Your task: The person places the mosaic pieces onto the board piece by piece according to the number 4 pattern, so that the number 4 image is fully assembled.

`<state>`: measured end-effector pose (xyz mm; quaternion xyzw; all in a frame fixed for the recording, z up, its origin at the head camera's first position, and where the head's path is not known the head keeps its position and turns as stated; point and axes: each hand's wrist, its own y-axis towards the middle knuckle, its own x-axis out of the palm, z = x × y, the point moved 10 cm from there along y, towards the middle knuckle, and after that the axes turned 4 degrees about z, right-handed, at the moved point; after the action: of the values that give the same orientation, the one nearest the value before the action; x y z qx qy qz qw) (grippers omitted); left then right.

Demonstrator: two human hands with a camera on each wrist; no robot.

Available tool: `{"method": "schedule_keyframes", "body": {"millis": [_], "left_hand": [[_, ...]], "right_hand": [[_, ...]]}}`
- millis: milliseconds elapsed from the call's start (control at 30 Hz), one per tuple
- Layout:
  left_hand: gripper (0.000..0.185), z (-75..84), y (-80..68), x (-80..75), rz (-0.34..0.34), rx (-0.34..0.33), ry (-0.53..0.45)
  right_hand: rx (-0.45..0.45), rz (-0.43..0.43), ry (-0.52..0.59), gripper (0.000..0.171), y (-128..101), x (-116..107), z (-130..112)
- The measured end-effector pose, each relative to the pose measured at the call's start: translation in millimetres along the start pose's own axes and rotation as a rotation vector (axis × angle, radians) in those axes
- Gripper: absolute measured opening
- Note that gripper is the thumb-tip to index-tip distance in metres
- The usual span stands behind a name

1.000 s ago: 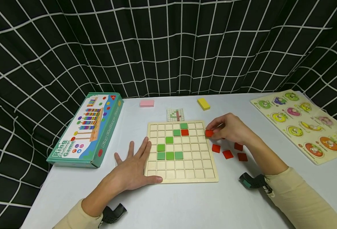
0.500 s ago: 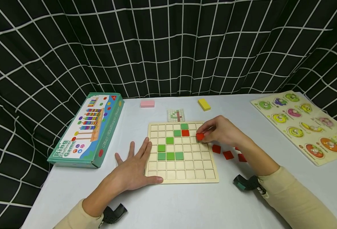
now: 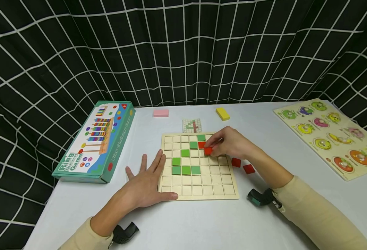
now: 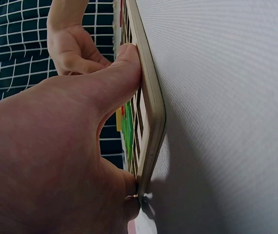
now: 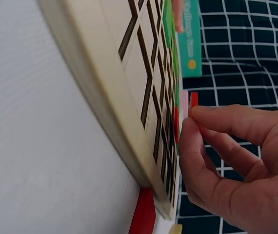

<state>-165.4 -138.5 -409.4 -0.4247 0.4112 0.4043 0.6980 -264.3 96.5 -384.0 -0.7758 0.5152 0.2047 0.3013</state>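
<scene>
Head view: a red tile [image 3: 207,151] is pinched by the right hand [image 3: 230,143] above the wooden grid board [image 3: 199,194]; the left hand [image 3: 146,182] lies flat, fingers spread, against the board's left edge.

Left wrist view: the board's [image 4: 151,105] rim is touched by the thumb.

Right wrist view: the tile [image 5: 194,99] is held at the fingertips [image 5: 190,127], just off the board [image 5: 105,87].

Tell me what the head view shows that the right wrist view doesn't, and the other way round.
Only the head view shows the left hand flat at the grid board's left edge, the fruit puzzle, the pink block and the yellow block. Only the right wrist view shows clear space between the red tile and the board. Both show the right hand pinching that tile, green tiles and the teal game box.
</scene>
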Motion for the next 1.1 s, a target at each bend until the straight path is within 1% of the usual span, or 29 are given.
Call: {"method": "schedule_keyframes", "body": {"millis": [133, 433, 867, 1100], "left_hand": [[0.125, 0.3, -0.1, -0.2, -0.002, -0.002, -0.001], [0.125, 0.3, 0.2, -0.1, -0.003, -0.003, 0.005], [0.124, -0.3, 1.0, 0.1, -0.003, -0.002, 0.001], [0.124, 0.3, 0.7, -0.7, -0.004, -0.004, -0.005]], "right_hand": [[0.011, -0.015, 0.001, 0.026, 3, 5, -3], [0.011, -0.020, -0.008, 0.028, 10, 12, -6], [-0.008, -0.022, -0.022, 0.028, 13, 16, -10], [-0.013, -0.016, -0.054, 0.028, 15, 17, -13]]}}
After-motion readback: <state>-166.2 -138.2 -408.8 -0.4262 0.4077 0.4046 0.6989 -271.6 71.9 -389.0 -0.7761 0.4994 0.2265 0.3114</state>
